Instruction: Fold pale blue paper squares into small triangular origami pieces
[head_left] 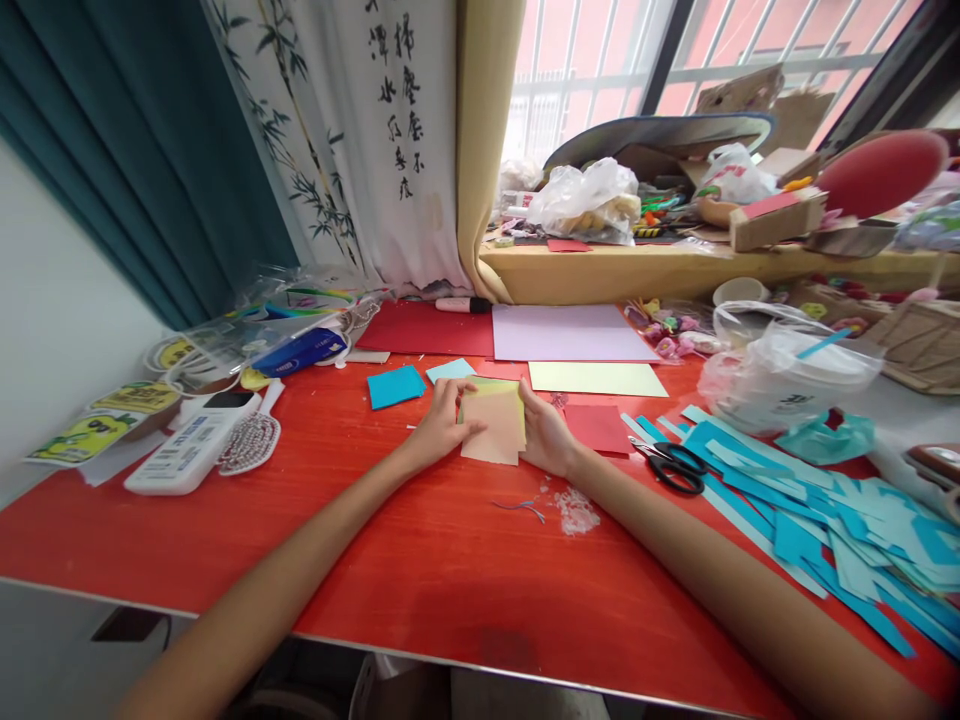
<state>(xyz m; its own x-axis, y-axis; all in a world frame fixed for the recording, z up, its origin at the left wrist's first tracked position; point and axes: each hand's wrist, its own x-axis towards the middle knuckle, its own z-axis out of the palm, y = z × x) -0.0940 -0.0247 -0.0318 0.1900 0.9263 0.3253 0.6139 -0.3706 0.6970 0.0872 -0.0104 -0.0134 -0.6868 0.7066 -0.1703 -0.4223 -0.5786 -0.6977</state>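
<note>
Between my hands are paper squares: a peach paper square (491, 425) in front and yellow-green paper (520, 412) showing behind its right edge. My left hand (442, 420) pinches the peach square at its left side, thumb in front. My right hand (546, 430) is closed around the right edge of the yellow-green paper. Just left of them lie a blue paper square (396, 387) and a pale blue paper square (450, 370). A red paper square (596, 429) rests right of my right hand, with black-handled scissors (675, 466) beyond it.
Blue paper strips (825, 520) pile up on the right of the red table (420, 610). Lilac sheet (570, 333), red sheet (427, 328) and pale yellow sheet (596, 379) lie at the back. A white device (191, 445) and hairbrush (251, 440) are left; small scraps (576, 510) lie in front.
</note>
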